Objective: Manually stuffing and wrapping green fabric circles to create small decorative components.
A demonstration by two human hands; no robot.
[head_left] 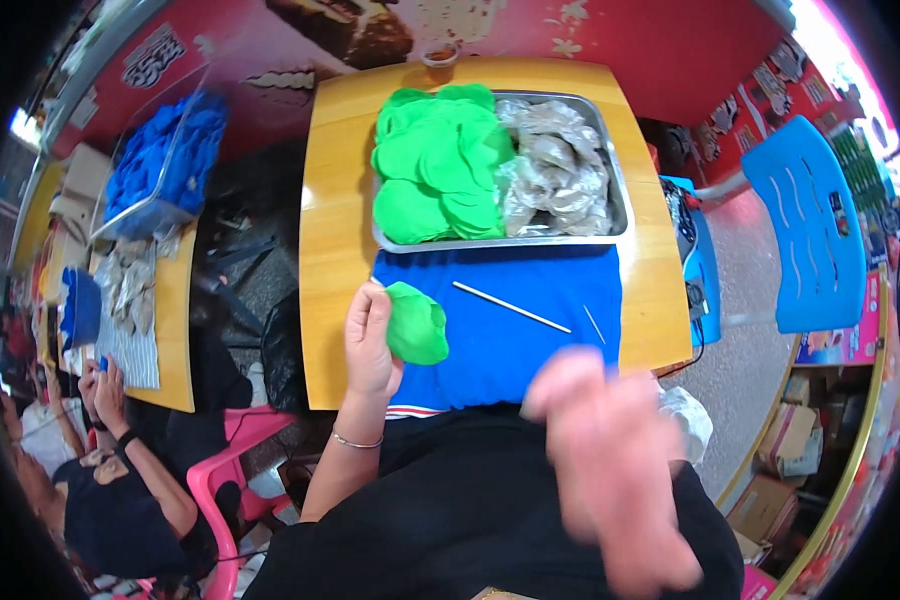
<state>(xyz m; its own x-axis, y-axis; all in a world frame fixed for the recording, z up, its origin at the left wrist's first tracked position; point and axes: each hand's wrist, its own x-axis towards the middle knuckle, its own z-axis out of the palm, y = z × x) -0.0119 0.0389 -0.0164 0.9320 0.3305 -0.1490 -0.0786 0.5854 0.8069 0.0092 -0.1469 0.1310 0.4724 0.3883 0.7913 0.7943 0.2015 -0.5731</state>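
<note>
My left hand (369, 340) pinches a thin green rounded piece (417, 323) by its left edge, over the blue cloth (530, 365). Blurred by motion, my right hand (610, 450) is raised near the cloth's front edge, apart from the green piece; its fingers are too smeared to read. A thin white stick (511, 306) lies slantwise on the cloth. To its right is a fine needle-like rod (594, 325). Behind the cloth, a metal tray (621, 205) holds a heap of similar green pieces (440, 165) on its left and crumpled clear-plastic bundles (555, 165) on its right.
A cup (439, 60) stands at the far edge of the wooden table (335, 215). On the left, a person (120, 490) works at another table (175, 335) beside a clear bin (155, 165) of blue pieces. A blue chair (808, 225) and pink chair (220, 490) flank me.
</note>
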